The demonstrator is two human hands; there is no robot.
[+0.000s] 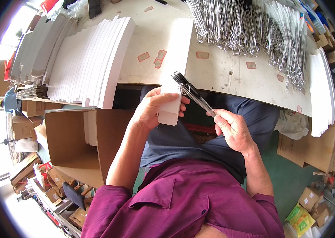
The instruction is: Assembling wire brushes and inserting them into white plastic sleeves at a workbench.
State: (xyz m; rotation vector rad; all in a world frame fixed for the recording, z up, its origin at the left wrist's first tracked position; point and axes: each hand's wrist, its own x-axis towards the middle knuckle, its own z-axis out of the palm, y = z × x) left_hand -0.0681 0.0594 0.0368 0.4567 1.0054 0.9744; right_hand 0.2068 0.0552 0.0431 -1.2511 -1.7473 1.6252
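Observation:
My left hand (151, 106) is closed round the near end of a long, narrow white box (180, 49), which reaches over the table's edge. A rounded flap stands out at the box's near end. Between the thumb and fingers of my right hand (234, 130) is a small bunch of thin wire brushes (202, 102), held by their wire ends. Their black bristles and a metal ring lie beside the box, close to my left fingertips. Whether the brushes touch the box I cannot tell.
On the white table (223, 75) lies a large heap of looped metal wire brushes (235, 29) at the back right. White flat boxes (96, 59) stand in a row at the left, and more white boxes (321, 93) at the right edge. A cardboard carton (114, 139) stands below, left.

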